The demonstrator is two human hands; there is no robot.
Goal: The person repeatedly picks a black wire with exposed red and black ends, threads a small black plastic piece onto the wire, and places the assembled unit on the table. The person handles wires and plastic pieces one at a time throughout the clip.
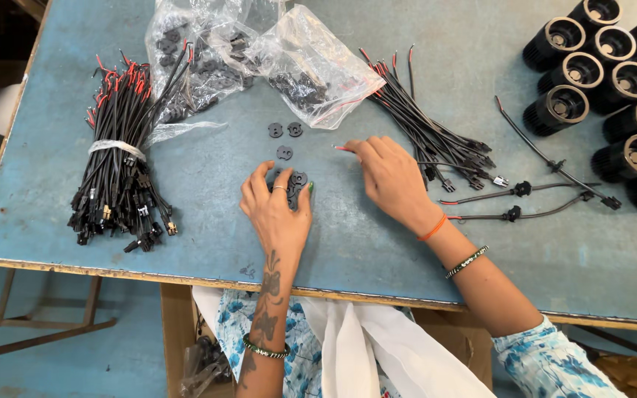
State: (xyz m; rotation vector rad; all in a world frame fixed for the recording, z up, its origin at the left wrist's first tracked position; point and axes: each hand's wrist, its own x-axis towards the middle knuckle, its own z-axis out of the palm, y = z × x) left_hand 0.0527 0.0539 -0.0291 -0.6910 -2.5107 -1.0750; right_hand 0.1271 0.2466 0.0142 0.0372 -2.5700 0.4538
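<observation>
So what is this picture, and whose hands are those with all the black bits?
It is one picture from a camera worn on a person's head, looking down at a blue worktable. The left hand covers a little pile of flat round black plastic discs. The right hand pinches the red tip of a thin black wire. A tied bundle of black wires with red ends lies on the left, clear plastic bags are at the top, and black ribbed cylinders sit on the right.
</observation>
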